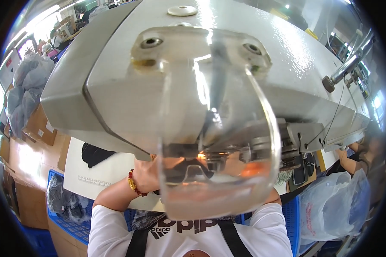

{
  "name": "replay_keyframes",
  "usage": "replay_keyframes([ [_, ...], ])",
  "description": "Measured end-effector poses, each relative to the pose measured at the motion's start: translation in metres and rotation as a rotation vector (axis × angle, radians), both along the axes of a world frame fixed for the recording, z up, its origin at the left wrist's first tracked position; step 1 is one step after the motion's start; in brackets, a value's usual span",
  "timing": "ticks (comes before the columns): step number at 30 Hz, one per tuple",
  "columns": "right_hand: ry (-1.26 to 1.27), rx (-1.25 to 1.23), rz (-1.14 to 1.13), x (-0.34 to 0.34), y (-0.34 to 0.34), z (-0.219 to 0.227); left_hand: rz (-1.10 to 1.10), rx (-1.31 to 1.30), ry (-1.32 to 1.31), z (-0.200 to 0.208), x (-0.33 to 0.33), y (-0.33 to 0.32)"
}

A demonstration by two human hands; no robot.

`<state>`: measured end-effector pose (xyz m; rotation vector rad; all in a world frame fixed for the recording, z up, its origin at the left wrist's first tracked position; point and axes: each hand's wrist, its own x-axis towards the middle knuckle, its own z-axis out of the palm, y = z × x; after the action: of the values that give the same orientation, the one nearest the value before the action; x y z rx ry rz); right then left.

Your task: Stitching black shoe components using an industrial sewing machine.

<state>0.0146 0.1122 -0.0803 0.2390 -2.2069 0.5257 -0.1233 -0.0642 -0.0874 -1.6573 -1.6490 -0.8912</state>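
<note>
A large pale grey sewing machine [128, 94] fills the upper view. From its front hangs a clear plastic guard [218, 210], blurring what lies behind it. My left hand [146, 174], with a beaded bracelet [134, 184] at the wrist, reaches under the machine head by the guard's left edge; its fingers are hidden. My right forearm [273, 198] comes in at the guard's right side, and that hand is only a smear through the plastic. Orange-lit metal parts show near the needle area. What either hand holds cannot be made out.
Black fabric [96, 155] lies on the white table [77, 165] at left, above a printed ruler scale [94, 180]. Blue baskets [82, 219] stand below the table. A filled clear plastic bag [334, 205] sits at right, near another person's arm [346, 162]. Cardboard boxes [40, 124] stand far left.
</note>
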Motion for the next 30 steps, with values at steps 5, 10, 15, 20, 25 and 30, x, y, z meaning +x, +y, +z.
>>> replay_keyframes([
  [5,0.057,0.056,0.053,0.008,-0.006,0.009,0.132,-0.163,0.12,0.017,0.012,0.0],
  [10,0.088,-0.176,0.067,-0.001,-0.017,-0.021,0.144,-0.215,-0.03,0.016,0.004,-0.003],
  [15,0.091,-0.079,-0.044,0.017,-0.014,-0.003,0.044,-0.187,0.01,0.031,0.008,0.003],
  [20,0.023,-0.18,0.036,0.021,-0.025,0.017,0.079,-0.241,-0.039,0.022,0.003,-0.006],
  [25,0.03,0.079,-0.032,0.012,-0.011,-0.001,0.065,-0.254,-0.106,0.019,0.002,-0.004],
  [30,0.025,0.347,-0.08,0.004,-0.001,-0.014,0.069,-0.26,-0.067,0.016,-0.001,-0.002],
])
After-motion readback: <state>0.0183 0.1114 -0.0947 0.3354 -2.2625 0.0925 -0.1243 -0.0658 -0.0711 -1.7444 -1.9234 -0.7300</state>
